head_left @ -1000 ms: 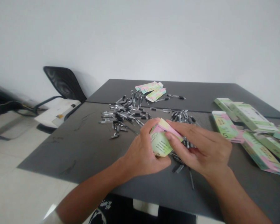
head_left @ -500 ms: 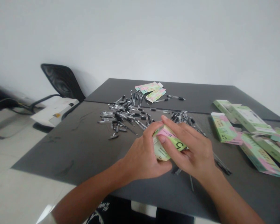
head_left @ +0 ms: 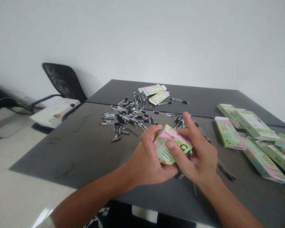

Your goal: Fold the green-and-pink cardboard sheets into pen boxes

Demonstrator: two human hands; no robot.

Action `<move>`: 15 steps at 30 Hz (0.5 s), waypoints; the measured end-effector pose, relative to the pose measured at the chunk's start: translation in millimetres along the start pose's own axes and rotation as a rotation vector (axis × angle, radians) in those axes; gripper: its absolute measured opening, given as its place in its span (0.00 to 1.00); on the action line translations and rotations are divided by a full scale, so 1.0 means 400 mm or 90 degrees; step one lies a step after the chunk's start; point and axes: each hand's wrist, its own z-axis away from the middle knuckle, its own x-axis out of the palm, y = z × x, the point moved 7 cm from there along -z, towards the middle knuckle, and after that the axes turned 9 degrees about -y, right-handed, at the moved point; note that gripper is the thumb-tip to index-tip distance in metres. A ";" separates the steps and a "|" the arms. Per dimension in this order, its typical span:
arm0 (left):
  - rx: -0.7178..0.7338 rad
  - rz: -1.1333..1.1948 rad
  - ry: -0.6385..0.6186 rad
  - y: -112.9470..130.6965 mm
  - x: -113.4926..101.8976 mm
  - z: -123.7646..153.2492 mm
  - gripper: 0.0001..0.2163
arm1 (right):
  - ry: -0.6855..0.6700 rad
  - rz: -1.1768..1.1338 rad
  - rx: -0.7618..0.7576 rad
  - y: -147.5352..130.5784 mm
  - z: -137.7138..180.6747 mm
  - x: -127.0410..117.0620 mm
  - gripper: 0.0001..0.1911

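Observation:
Between my two hands is a small green and pink pen box, tilted, with a large "5" printed near its right end. My left hand wraps round the box's left side. On the right side, my right hand holds it with the thumb laid across the front, while its index finger points up and away from the box. Beyond the hands, a heap of black and clear pens lies on the dark table. More pens lie right behind the box, partly hidden by my fingers.
Several green and pink boxes lie in a loose pile at the right. Flattened boxes rest at the back near the pens. The table has a seam across it. A black mesh chair stands at the left by the wall.
My right index finger has lifted off the box's top edge and now points up. The box has turned slightly, showing more of its front. The view has shifted a little.

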 end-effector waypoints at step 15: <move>0.082 -0.049 0.097 0.004 -0.012 0.004 0.47 | 0.021 0.002 -0.038 -0.009 0.025 0.014 0.30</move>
